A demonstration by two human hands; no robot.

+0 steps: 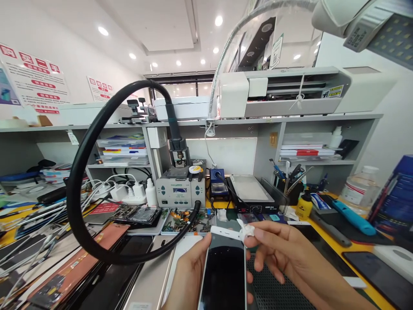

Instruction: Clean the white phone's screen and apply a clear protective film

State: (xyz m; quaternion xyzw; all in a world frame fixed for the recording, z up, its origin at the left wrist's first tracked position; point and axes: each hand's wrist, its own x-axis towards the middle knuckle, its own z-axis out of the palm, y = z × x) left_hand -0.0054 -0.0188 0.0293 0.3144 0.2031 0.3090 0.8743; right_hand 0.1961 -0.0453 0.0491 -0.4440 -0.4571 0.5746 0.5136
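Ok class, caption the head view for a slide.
The left hand holds a white phone while the right hand holds crumpled tissue at its top corner.

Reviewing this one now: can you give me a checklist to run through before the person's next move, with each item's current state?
1. White smartphone gripped by the left hand: ok.
2. Crumpled white tissue pinched in the right hand, at the phone's top edge: ok.
3. Phone screen dark: ok.
4. Phone powered off: cannot tell; a dark screen alone doesn't settle it.
5. Parts tray in unobstructed view: not ok; the black hose crosses in front.
6. Hot-air rework station display reading: cannot tell, too small.
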